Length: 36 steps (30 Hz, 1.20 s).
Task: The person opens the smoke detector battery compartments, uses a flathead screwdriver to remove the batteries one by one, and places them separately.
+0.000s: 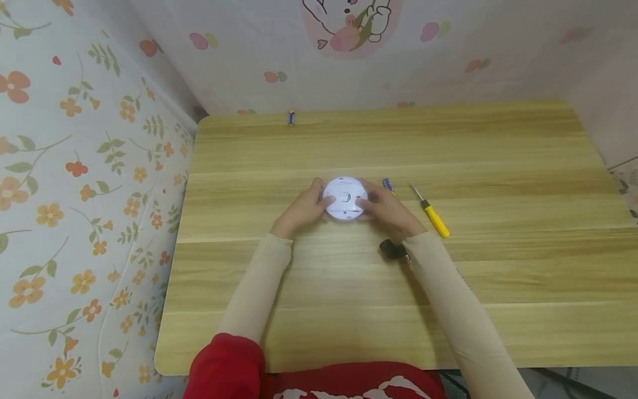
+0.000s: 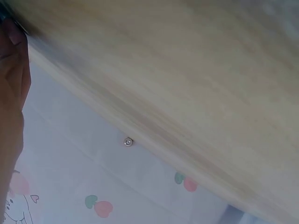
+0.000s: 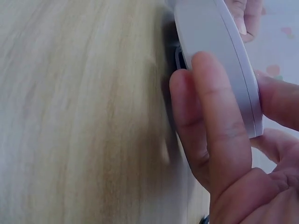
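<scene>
Both hands hold a round white plastic device (image 1: 345,212), its flat face with small printed marks turned up. My left hand (image 1: 311,205) grips its left edge, thumb on top. The right hand (image 1: 386,208) grips the opposite edge, also with the thumb over the face. In the right wrist view, the right fingers (image 3: 219,112) lie along the pale side of the device (image 3: 219,51), just over the table. Only part of the left hand (image 2: 11,88) shows at the edge of the left wrist view. Beside the right hand lies a blue battery (image 1: 387,184), partly hidden by it.
A screwdriver with a yellow handle (image 1: 436,220) lies right of the right hand. Another blue battery (image 1: 291,118) is near the back edge of the wooden table (image 1: 498,160). A small black object (image 1: 392,249) shows by the right wrist. Patterned cloth (image 1: 114,166) hangs at left and behind.
</scene>
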{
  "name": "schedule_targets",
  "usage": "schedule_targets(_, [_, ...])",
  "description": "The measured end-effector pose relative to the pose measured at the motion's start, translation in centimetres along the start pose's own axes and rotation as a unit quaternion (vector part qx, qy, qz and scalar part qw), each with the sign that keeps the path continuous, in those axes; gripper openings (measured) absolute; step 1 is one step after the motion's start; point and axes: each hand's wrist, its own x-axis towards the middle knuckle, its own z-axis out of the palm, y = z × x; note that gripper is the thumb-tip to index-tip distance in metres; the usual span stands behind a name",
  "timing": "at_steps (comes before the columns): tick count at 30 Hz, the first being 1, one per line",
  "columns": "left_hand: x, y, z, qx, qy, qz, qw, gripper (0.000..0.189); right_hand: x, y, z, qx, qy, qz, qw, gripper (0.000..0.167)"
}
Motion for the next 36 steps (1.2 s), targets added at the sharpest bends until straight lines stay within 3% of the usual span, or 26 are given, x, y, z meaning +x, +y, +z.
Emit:
schedule_targets(4, [0.03, 0.12, -0.06, -0.011, 0.006, -0.001, 0.9999, 0.029, 0.06, 0.06, -0.07, 0.005, -0.003, 0.001, 1.0, 0.065])
schedule_targets(9, [0.0, 0.05, -0.16, -0.022, 0.005, 0.005, 0.9997, 0.045, 0.03, 0.24, 0.1, 0.033, 0.001, -0.011, 0.9994, 0.069])
schedule_targets(16, [0.18, 0.0, -0.15, -0.003, -0.011, 0.027, 0.9996, 0.039, 0.05, 0.4, -0.08, 0.073, -0.005, -0.015, 0.9972, 0.053])
schedule_targets(24, [0.2, 0.08, -0.23, -0.027, -0.019, 0.011, 0.9994, 0.048, 0.48, 0.84, -0.71, -0.014, -0.006, -0.027, 0.9995, 0.069])
schedule_targets(28, [0.1, -0.04, -0.48, -0.027, -0.018, 0.02, 0.9993, 0.062, 0.49, 0.72, -0.66, -0.022, -0.01, -0.02, 0.9995, 0.079])
schedule_targets(36, [0.13, -0.1, -0.83, -0.016, -0.022, 0.01, 0.9996, 0.076, 0.36, 0.59, -0.64, -0.041, -0.005, -0.021, 0.9989, 0.08])
